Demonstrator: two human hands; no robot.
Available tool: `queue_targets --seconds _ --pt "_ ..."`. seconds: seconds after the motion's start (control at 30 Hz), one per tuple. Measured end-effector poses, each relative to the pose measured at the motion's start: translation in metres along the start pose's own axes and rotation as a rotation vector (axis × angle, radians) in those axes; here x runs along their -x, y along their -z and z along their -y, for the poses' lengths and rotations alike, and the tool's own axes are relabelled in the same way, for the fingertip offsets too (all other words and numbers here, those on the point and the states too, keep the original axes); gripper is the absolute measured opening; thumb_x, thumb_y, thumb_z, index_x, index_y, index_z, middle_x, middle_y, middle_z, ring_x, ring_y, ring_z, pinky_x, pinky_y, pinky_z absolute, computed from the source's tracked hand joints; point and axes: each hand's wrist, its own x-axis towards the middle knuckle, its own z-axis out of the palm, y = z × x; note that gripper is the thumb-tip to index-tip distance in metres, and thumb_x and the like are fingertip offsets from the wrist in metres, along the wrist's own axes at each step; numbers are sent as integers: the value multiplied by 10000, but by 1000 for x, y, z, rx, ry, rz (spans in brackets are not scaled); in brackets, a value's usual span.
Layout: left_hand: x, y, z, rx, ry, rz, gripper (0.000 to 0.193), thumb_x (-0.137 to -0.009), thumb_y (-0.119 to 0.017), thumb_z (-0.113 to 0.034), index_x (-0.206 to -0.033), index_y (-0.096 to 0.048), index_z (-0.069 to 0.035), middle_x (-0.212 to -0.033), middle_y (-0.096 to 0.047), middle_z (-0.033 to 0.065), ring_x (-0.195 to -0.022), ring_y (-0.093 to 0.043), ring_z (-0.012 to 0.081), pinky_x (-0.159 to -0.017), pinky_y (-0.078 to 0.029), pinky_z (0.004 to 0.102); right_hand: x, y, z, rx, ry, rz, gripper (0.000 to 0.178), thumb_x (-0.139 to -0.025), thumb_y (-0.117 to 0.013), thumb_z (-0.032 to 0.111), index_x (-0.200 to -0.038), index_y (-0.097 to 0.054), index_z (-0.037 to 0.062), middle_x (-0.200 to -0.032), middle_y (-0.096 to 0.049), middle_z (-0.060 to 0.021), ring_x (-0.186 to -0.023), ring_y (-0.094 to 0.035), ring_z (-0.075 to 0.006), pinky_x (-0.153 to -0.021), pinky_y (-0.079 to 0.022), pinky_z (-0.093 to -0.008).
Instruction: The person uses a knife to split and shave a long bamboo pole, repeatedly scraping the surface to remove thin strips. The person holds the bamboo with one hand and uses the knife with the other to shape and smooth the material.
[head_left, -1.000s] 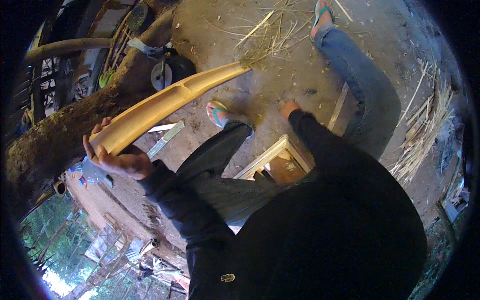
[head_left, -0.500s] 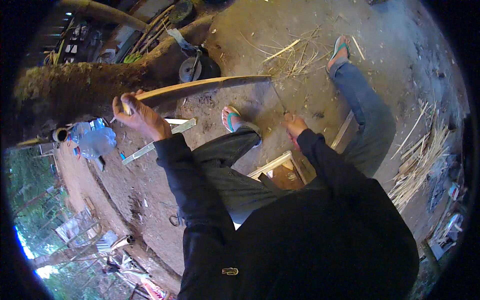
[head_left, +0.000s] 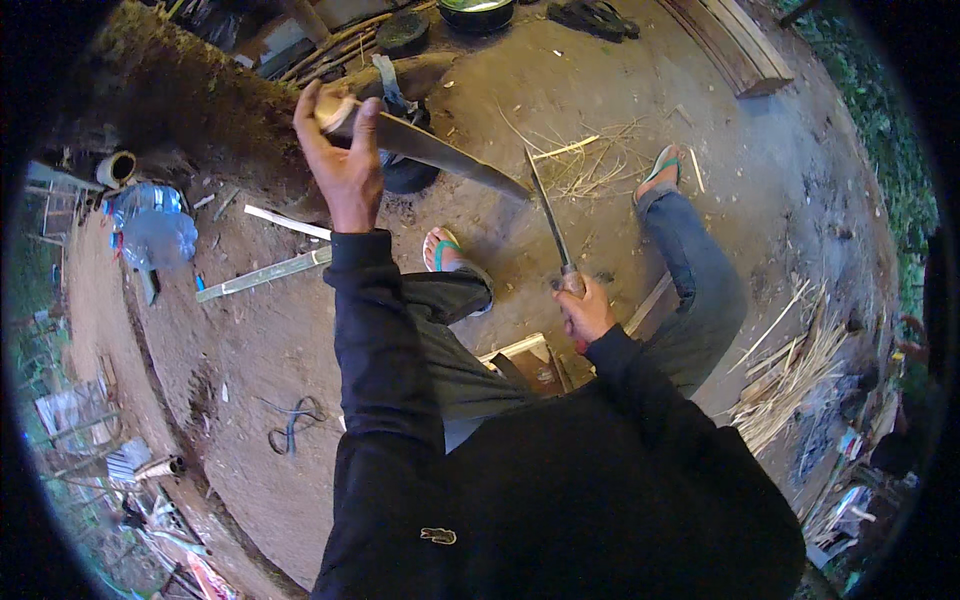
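Note:
My left hand (head_left: 348,170), raised at the upper left, is closed around the near end of a long split bamboo piece (head_left: 450,152). Its dark outer face shows, and the piece slants down to the right from my fingers. Lower and to the right, my right hand (head_left: 586,310) grips the handle of a long knife (head_left: 549,215). The narrow blade points up and away, its upper part close beside the bamboo's far end. Whether the two touch, I cannot tell.
A thick log (head_left: 215,120) lies at the upper left, with clear plastic bottles (head_left: 155,225) below it. A flat strip (head_left: 265,273) rests on the dirt floor. Thin shavings (head_left: 600,165) lie ahead, a heap of strips (head_left: 785,385) at right. A wooden frame (head_left: 535,362) sits between my legs.
My left hand has tilted the bamboo so its far end points lower and its pale edge no longer shows. The knife blade has swung more upright. The whole view has shifted.

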Motion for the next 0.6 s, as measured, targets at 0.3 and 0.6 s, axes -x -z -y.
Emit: queue_targets --seconds 0.3,0.6 --pt "3 -5 -11 185 -23 220 708 -783 -735 -175 -1343 -331 -17 -1223 -492 117 -1125 -477 196 -982 -378 324 -9 -15 27 230 172 -62 229 -769 -671 212 -780 -538 25 -596 -506 -25 -561 -475 -133 -552 -408 -341" --pt "1 -11 -10 155 -21 227 704 -779 -738 -178 -1337 -338 -25 -1213 -488 113 -1117 -479 192 -979 -379 318 -13 -30 36 206 443 -177 283 -759 -693 265 -788 -570 12 -632 -580 -101 -550 -526 -238 -567 -437 -357"
